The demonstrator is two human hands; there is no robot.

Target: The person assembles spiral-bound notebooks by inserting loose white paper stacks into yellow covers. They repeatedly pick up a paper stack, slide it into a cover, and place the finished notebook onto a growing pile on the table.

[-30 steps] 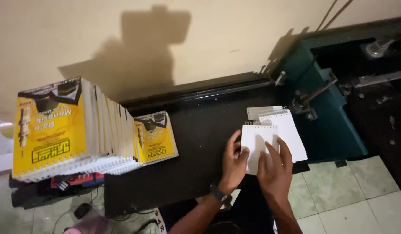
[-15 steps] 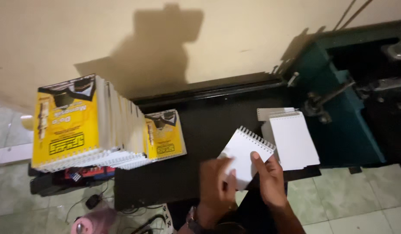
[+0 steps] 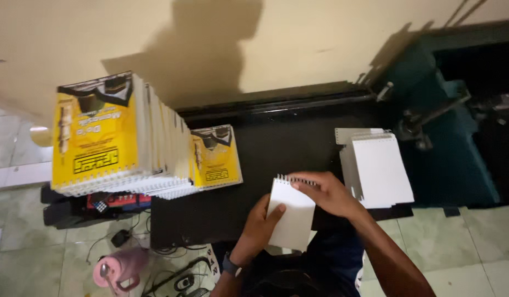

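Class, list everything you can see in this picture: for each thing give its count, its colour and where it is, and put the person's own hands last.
Table: one, black, centre.
Tall notebook stack: one, yellow covers, left on the table.
Single yellow notebook: one, right of that stack.
White pad stack: one, right on the table.
White spiral pad: one, held at the near edge.
Green machine: one, far right.
Pink jug: one, on the floor, lower left.
Cables: several, black, floor.
Watch: one, dark, left wrist.
Left hand: holds the pad's left edge.
Right hand: grips the pad's top.

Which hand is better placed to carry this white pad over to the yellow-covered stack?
Left, probably. The left hand grips the white spiral pad on the edge facing the yellow stack; the right hand pinches its spiral top, farther away.
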